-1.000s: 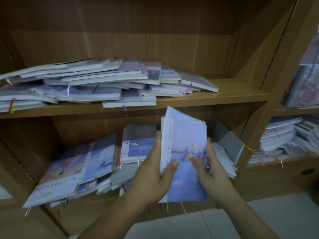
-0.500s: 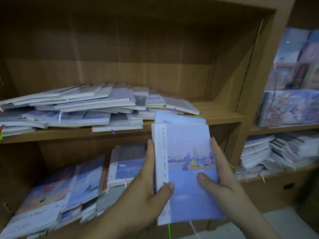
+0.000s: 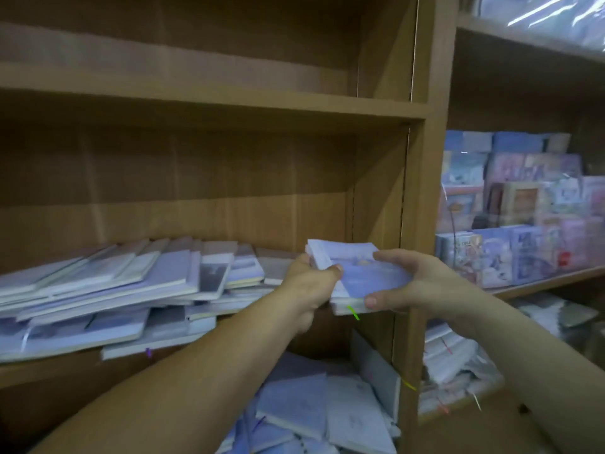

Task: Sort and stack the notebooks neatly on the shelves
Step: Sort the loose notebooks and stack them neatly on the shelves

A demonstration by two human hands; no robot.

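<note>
Arms stretched forward, we grip a small stack of notebooks (image 3: pixel 357 276) between both hands: left hand (image 3: pixel 311 283) clamped on its left edge, right hand (image 3: pixel 415 283) cupping its right side, level with the middle shelf (image 3: pixel 376 309), beside the messy pile (image 3: pixel 131 290).

No legible text anywhere.

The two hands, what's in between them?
In the head view, a small stack of pale blue notebooks sits between the left hand and the right hand, gripped from both sides.
</note>
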